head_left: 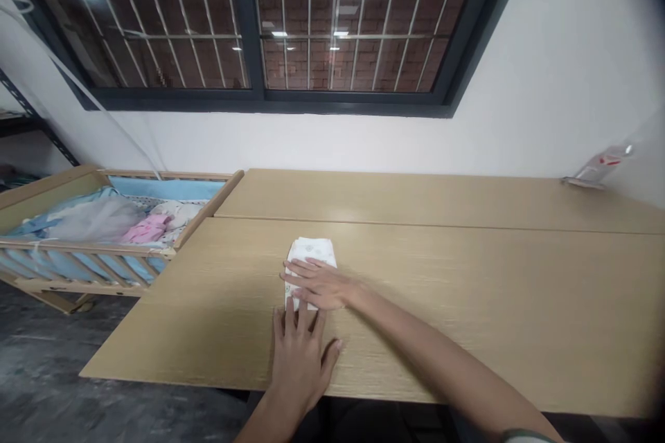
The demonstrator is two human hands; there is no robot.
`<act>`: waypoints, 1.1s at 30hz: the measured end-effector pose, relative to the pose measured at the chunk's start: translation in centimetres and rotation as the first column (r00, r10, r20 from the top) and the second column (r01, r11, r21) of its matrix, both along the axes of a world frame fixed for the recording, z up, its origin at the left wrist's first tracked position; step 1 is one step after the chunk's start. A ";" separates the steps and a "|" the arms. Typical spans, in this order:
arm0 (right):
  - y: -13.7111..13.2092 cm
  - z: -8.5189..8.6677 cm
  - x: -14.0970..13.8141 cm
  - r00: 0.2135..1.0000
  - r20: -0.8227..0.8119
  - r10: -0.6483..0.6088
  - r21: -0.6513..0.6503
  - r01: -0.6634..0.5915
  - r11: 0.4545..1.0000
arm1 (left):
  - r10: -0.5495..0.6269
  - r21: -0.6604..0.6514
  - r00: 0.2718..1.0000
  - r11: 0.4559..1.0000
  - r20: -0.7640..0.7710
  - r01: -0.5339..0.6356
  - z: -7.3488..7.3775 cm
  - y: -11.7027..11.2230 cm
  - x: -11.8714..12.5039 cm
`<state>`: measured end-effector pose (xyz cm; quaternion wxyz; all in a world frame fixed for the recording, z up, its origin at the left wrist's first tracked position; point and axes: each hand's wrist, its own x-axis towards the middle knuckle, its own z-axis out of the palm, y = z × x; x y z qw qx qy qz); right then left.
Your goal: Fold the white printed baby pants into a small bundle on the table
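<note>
Right hand (319,285) flat, palm down, across folded white cloth (314,248); forearm slants in over the table's (493,311) front edge. Left hand (300,356) palm down, fingers spread, tips at cloth's near end. Both unclenched, grasping nothing. Cloth's middle hidden; right sleeve (526,437) cut off. Small print, motifs unclear. Cloth lies nearer table's left edge than right.
</note>
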<state>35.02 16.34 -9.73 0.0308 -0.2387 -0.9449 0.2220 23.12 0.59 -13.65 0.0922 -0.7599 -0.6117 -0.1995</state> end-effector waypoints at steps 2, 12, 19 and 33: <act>2.0 -0.2 0.2 0.999 0.007 -0.032 0.048 0.032 0.998 | 0.002 0.010 1.000 1.000 0.002 -0.002 -0.2 0.1 -0.1; 7.8 -1.3 0.7 0.988 -0.048 -0.150 0.184 0.156 0.970 | -0.015 0.018 0.999 1.000 -0.030 0.015 -0.3 0.0 0.0; 4.2 -0.7 2.4 0.896 -0.351 -0.273 0.260 0.373 0.890 | -0.218 -0.037 0.976 0.975 0.000 0.218 0.3 3.6 -4.7; -0.3 3.3 7.5 0.985 -0.038 -0.167 -0.264 0.151 0.953 | -0.302 -0.406 0.923 0.833 0.237 0.377 6.3 11.1 -8.0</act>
